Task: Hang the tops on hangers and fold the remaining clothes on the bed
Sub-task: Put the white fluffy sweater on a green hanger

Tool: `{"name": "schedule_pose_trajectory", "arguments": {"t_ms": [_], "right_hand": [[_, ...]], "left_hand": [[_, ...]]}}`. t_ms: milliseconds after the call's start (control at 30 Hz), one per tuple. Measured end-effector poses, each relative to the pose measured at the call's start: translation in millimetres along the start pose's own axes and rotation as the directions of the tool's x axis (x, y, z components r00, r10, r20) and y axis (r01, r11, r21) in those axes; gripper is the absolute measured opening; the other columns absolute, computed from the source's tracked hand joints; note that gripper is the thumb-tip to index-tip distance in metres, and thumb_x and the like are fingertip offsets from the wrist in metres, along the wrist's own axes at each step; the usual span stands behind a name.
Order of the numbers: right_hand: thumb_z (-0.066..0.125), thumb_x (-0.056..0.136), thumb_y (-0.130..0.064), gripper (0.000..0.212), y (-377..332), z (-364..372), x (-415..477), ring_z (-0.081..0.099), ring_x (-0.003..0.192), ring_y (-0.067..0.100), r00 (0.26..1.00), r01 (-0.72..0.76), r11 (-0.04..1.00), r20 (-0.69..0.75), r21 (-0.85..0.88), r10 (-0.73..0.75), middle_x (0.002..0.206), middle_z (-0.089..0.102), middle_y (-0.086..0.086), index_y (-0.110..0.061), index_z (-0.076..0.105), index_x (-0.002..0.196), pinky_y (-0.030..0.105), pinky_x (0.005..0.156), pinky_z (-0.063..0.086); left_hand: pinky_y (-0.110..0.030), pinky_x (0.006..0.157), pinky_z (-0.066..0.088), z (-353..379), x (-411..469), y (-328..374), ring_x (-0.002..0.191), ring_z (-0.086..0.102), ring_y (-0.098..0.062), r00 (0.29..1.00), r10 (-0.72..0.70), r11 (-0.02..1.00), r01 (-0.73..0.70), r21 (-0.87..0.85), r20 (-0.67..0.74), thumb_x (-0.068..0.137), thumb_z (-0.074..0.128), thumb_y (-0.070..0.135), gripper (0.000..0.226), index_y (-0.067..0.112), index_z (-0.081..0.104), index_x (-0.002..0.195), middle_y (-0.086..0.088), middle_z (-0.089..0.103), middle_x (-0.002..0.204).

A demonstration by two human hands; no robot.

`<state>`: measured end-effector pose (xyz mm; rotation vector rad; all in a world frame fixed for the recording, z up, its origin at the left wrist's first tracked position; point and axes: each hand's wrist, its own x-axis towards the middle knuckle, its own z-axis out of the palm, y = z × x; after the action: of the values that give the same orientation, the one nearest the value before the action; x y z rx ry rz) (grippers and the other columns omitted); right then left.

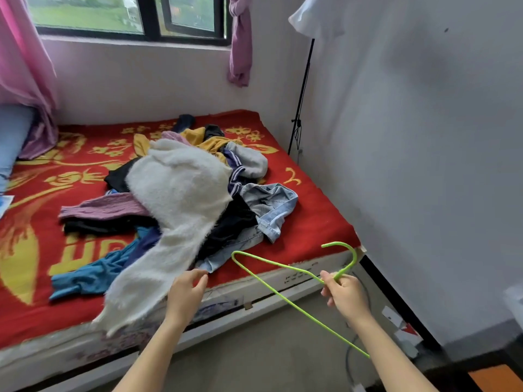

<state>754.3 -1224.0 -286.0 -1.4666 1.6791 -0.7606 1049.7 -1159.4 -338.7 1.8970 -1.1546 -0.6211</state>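
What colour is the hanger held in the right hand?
Lime green. The hanger, gripped by the right hand, shows best in the head view.

Clothes pile (pixel 181 193) on bed (pixel 311 222), hanger (pixel 338 244) seemingly before its edge.

Left hand (pixel 185 292) and right hand (pixel 345 295) bare; both forearms unsleeved down to the six o'clock edge.

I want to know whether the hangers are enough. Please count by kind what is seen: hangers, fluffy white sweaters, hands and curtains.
Hangers: 1, the green hanger, held by the right hand
Fluffy white sweaters: 1, the fluffy white sweater
Hands: 2, the left hand and the right hand
Curtains: 2, the pink curtain and the purple curtain
Total: 6
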Motion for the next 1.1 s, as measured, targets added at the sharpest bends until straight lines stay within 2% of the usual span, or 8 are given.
{"name": "schedule_pose_trajectory", "arguments": {"t_ms": [67,167,300,367,500,633,767,1100], "right_hand": [[0.051,0.095,-0.023,0.045,5,-11,28,0.047,0.034,0.004,1.000,-0.009,1.000,-0.002,-0.028,0.009,0.044,0.052,0.000,-0.005,0.054,0.054,0.012,0.047,0.039],[0.048,0.097,-0.023,0.046,13,-27,81,0.050,0.041,0.014,0.999,-0.027,0.999,0.023,-0.041,0.028,0.041,0.050,0.000,-0.008,0.052,0.054,0.030,0.064,0.047],[0.045,0.097,-0.014,0.011,7,-44,140,0.044,0.031,0.002,0.978,-0.026,0.999,0.206,-0.019,0.030,0.059,0.053,0.003,-0.010,0.055,0.097,0.018,0.042,0.038],[0.046,0.096,-0.011,0.014,8,-49,167,0.041,0.030,-0.001,0.954,-0.025,1.000,0.299,0.013,0.020,0.062,0.051,0.005,-0.016,0.049,0.109,0.012,0.036,0.031],[0.045,0.096,-0.008,0.017,15,-36,199,0.047,0.038,-0.003,0.925,-0.004,0.995,0.378,-0.095,0.040,0.043,0.047,-0.012,-0.008,0.062,0.099,0.013,0.041,0.034],[0.045,0.095,-0.009,0.027,19,-6,228,0.043,0.057,0.006,0.905,-0.034,0.991,0.417,-0.129,0.085,0.059,0.050,-0.009,-0.018,0.062,0.076,0.022,0.052,0.032],[0.049,0.092,-0.011,0.029,-1,36,257,0.042,0.054,0.012,0.899,-0.006,0.985,0.431,-0.171,0.081,0.037,0.047,-0.011,-0.021,0.059,0.068,0.026,0.052,0.029],[0.051,0.085,-0.007,0.017,-69,149,329,0.058,0.104,0.032,0.940,0.021,0.939,0.327,-0.343,0.098,0.107,0.067,0.013,-0.019,0.063,0.085,0.030,0.079,0.040]], "left_hand": [[-0.034,0.085,0.046,17,17,6,0.100,0.060,-0.024,0.999,-0.040,0.999,0.040,0.008,-0.014,0.093,0.055,0.011,0.023,0.004,0.066,0.111,-0.010,0.067,0.108],[-0.035,0.087,0.046,52,39,21,0.105,0.058,-0.024,0.994,-0.107,0.994,0.108,0.035,-0.016,0.093,0.053,0.013,0.028,0.006,0.061,0.119,-0.011,0.064,0.114],[-0.033,0.091,0.045,95,58,55,0.108,0.056,-0.022,0.989,-0.149,0.989,0.149,0.020,-0.011,0.094,0.053,0.014,0.032,0.007,0.056,0.125,-0.009,0.060,0.119],[-0.030,0.092,0.044,112,64,67,0.110,0.054,-0.021,0.985,-0.169,0.985,0.169,0.023,-0.017,0.094,0.053,0.015,0.033,0.008,0.055,0.126,-0.008,0.058,0.121],[-0.030,0.097,0.040,127,65,64,0.117,0.050,-0.020,0.973,-0.228,0.972,0.229,0.057,-0.023,0.094,0.054,0.015,0.034,0.010,0.054,0.128,-0.006,0.056,0.125],[-0.033,0.097,0.041,119,76,47,0.117,0.051,-0.021,0.955,-0.297,0.949,0.298,0.105,-0.021,0.093,0.054,0.016,0.035,0.011,0.054,0.128,-0.006,0.056,0.125],[-0.034,0.093,0.045,95,105,22,0.111,0.054,-0.021,0.937,-0.344,0.929,0.349,0.125,-0.064,0.092,0.054,0.017,0.036,0.010,0.055,0.127,-0.009,0.058,0.123],[-0.034,0.093,0.039,26,230,-40,0.114,0.051,-0.026,0.912,-0.402,0.906,0.409,0.105,-0.081,0.091,0.052,0.010,0.036,0.008,0.054,0.127,-0.011,0.055,0.127]]}}
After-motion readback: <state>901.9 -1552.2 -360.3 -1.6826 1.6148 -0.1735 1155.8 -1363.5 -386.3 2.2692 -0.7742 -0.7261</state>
